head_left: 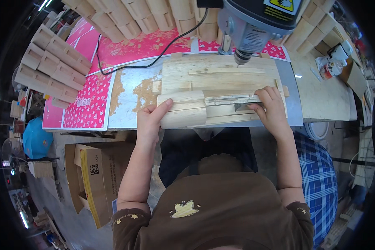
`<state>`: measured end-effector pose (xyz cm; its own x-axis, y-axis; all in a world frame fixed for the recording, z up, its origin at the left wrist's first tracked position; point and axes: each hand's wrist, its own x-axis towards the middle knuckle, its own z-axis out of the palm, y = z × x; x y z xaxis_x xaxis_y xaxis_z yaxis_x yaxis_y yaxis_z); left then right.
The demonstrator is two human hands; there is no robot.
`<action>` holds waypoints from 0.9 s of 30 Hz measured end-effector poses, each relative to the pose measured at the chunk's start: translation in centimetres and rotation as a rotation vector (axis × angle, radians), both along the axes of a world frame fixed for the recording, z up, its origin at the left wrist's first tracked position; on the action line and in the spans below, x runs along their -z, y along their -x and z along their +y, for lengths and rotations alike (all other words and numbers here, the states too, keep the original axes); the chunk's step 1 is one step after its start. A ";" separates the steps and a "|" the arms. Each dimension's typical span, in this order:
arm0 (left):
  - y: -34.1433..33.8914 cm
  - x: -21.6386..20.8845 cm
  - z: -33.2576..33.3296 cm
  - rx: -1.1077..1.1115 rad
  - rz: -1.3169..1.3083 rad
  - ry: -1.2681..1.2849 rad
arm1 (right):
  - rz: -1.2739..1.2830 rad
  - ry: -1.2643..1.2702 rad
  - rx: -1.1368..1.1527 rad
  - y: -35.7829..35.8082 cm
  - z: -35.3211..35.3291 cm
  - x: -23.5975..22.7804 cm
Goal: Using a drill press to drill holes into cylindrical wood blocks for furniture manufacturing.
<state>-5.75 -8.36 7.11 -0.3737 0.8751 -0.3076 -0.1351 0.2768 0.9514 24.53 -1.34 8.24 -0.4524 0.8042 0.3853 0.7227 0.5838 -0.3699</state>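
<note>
Both my forearms reach up from the lower edge to a wooden jig (221, 79) on the bench. My left hand (151, 121) grips the left end of a rounded pale wood block (183, 111), thumb lying on top, fingers wrapped under. My right hand (271, 108) presses flat, fingers spread, on the block's right part beside a metal strip (229, 99). A drill press (254, 25) hangs above the jig's far edge.
</note>
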 end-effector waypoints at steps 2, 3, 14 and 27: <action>-1.0 -0.3 0.0 -0.044 -0.070 0.048 | -0.003 -0.013 0.004 -0.4 -0.1 0.0; -1.1 -0.2 0.1 -0.036 -0.073 0.045 | 0.006 -0.010 -0.007 -0.6 -0.2 0.0; -7.2 1.3 2.4 0.072 -0.359 0.006 | -0.024 -0.022 0.004 -0.4 -0.6 0.0; -10.7 2.9 4.9 0.286 0.100 -0.383 | -0.040 -0.087 0.092 -3.1 3.5 0.7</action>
